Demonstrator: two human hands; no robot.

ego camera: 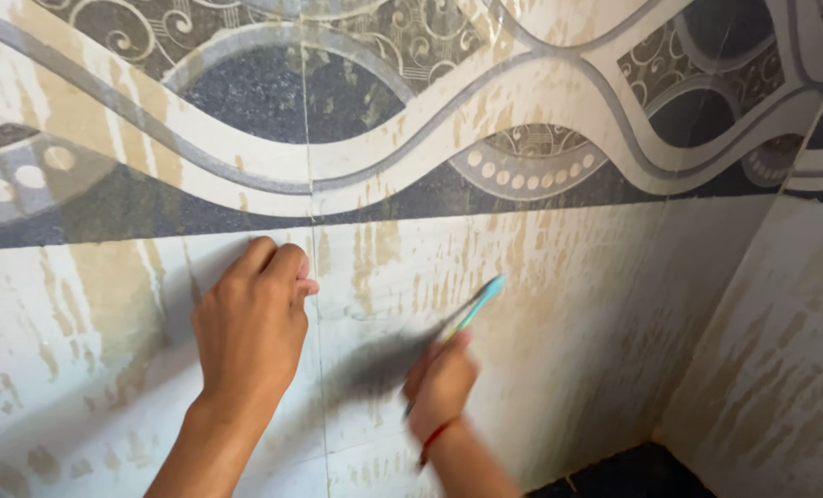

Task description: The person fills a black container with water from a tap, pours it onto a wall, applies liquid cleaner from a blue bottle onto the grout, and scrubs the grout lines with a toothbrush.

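My left hand [250, 323] rests flat against the white tiled wall [559, 277], fingertips on the vertical tile joint [314, 369]. My right hand [439, 383], blurred, is shut on a thin turquoise-handled tool [474, 309] that angles up to the right, close to the wall. A red thread band circles the right wrist. The tool's working end is hidden behind the hand.
A patterned band of grey, black and cream wave tiles [384, 111] runs across the wall above. Brownish smears streak the tiles. A side wall [780, 369] meets it in a corner at right, with dark floor [633, 475] below.
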